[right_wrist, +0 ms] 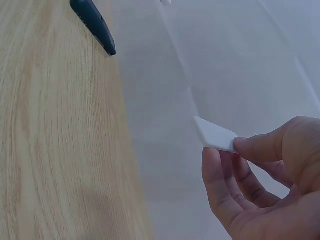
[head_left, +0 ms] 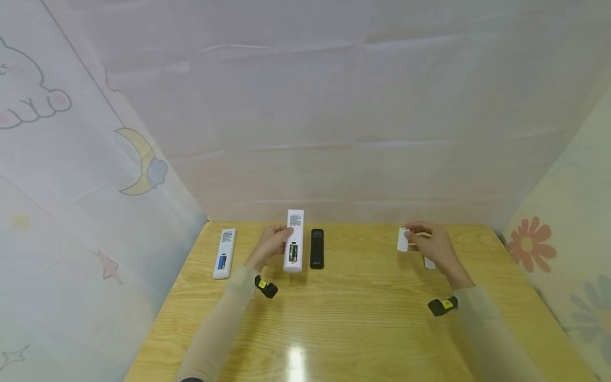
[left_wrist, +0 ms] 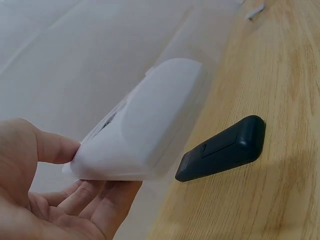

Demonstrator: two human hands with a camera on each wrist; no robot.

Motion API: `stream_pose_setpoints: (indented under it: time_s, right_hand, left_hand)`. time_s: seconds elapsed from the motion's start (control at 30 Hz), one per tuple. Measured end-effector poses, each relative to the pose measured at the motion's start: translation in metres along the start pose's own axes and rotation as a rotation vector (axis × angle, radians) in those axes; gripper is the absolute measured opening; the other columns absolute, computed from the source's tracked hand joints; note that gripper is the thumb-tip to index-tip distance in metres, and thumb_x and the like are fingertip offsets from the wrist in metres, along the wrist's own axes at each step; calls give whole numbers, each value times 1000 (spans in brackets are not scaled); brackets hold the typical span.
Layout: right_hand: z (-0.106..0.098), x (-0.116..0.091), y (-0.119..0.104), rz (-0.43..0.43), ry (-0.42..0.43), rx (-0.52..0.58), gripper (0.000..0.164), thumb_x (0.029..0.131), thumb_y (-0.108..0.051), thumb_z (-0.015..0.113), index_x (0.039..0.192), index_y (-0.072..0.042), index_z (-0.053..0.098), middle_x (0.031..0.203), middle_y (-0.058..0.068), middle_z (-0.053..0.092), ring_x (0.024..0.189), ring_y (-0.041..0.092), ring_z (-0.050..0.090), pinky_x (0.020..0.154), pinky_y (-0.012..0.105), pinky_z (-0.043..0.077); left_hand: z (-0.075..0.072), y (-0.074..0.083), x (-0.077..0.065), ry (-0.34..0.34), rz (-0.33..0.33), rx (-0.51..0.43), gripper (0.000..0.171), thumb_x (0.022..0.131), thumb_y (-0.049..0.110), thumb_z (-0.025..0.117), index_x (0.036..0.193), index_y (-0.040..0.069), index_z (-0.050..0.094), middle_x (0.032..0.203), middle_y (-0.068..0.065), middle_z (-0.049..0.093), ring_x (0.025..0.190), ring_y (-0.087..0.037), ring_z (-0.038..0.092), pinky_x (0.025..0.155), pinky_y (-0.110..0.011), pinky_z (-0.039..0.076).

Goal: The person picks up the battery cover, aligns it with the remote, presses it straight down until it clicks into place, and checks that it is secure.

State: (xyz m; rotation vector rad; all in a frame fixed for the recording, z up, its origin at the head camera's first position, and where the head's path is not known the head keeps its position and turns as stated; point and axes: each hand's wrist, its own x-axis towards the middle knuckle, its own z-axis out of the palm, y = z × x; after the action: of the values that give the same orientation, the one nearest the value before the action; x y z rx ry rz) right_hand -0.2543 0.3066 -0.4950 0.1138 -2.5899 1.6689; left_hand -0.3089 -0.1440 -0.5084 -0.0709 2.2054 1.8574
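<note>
My left hand (head_left: 271, 245) grips a white remote control (head_left: 296, 233) by its side, back face toward me. Its battery compartment is uncovered, and batteries (head_left: 293, 252) show inside. In the left wrist view, the thumb lies on one side of the remote (left_wrist: 145, 120) and the fingers are beneath. Over the right part of the table, my right hand (head_left: 433, 245) pinches a small white battery cover (head_left: 403, 240) between thumb and fingers. The right wrist view shows that thin cover (right_wrist: 216, 136) tilted, clear of the table.
A black remote (head_left: 317, 249) lies just right of the held one. Far left lies another white remote (head_left: 224, 254), its battery compartment uncovered with a blue battery visible. A white piece (head_left: 429, 263) lies partly hidden beneath my right hand. The wooden table (head_left: 353, 318) meets a draped wall behind.
</note>
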Motion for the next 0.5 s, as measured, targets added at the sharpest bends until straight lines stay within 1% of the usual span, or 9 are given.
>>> stream_pose_setpoints:
  time_s: [0.17,0.23,0.3,0.33,0.43,0.5]
  right_hand:
    - [1,-1,-7,15,-1,-7,41,110,-19,61,144,5,62,135,31,58,114,35,73,80,30,67]
    - [2,-1,-9,18,-6,-1,42,111,-20,61,144,5,61,136,30,58,117,38,72,81,30,67]
    - [2,-2,-13,18,-11,3,43,111,-20,61,145,5,61,137,30,58,115,32,73,82,31,67]
    - [3,-2,-14,15,-14,7,43,111,-20,61,145,5,61,137,30,58,112,27,74,83,32,67]
    - [4,-2,-19,7,-22,18,43,111,-20,61,145,5,60,137,30,57,102,10,74,83,31,66]
    - [4,-2,-21,3,-23,25,42,110,-20,62,144,6,61,136,30,57,98,3,72,84,31,66]
  left_hand:
    - [0,3,-2,8,-6,-5,48,110,32,60,143,-2,60,126,-21,71,100,-26,76,87,-37,66]
    - [1,3,-2,6,-7,-16,50,109,31,61,146,-2,58,129,-22,71,103,-28,77,89,-38,66]
    - [1,3,-1,4,-4,-29,52,109,31,61,149,-3,55,131,-23,70,106,-30,76,92,-40,65]
    - [1,3,-1,5,-2,-33,53,110,31,60,150,-3,54,132,-23,70,108,-31,76,93,-40,65]
    - [1,2,0,10,1,-51,54,110,31,61,151,-3,53,133,-23,69,112,-32,75,96,-43,64]
    - [0,2,1,14,0,-59,54,109,31,61,151,-3,53,134,-23,69,112,-32,75,98,-44,63]
